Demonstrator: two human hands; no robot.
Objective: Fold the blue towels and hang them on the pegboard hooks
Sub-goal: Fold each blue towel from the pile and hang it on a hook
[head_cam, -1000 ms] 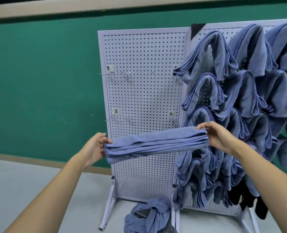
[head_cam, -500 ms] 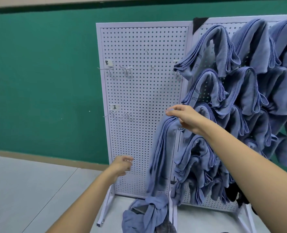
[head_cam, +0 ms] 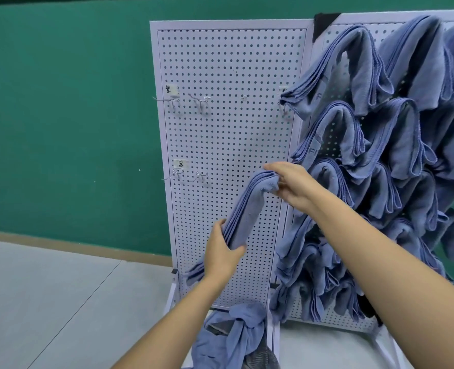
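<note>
since half a second ago the left hand (head_cam: 223,254) has risen from its loose place low by the panel and now clamps its fingers and thumb round the middle of the folded blue towel (head_cam: 247,209), while the right hand (head_cam: 292,185) has stayed pinched on the towel's upper end.

a green wall (head_cam: 60,115) fills the view from 9 to 12 o'clock, with a pale floor (head_cam: 47,302) at 7 o'clock. the left pegboard panel (head_cam: 233,62) stands upright at the centre. the right pegboard panel (head_cam: 332,134) joins it at 3 o'clock and is nearly covered by hung blue towels (head_cam: 407,134), draped in overlapping rows from 1 to 5 o'clock.

the folded blue towel runs as a long layered strip in front of the left panel, slanting from its top end at the centre down towards 7 o'clock. its lower end hangs free just past the left wrist. the right hand lies at 1 o'clock from the left, close to the seam between the two panels.

a heap of blue towels (head_cam: 233,331) lies crumpled at 6 o'clock by the panel's foot.

bare wire hooks (head_cam: 200,102) stick out of the left panel in two rows, at 10 and 11 o'clock from the hands. small paper labels (head_cam: 172,89) with handwriting sit above the leftmost hook of each row.
</note>
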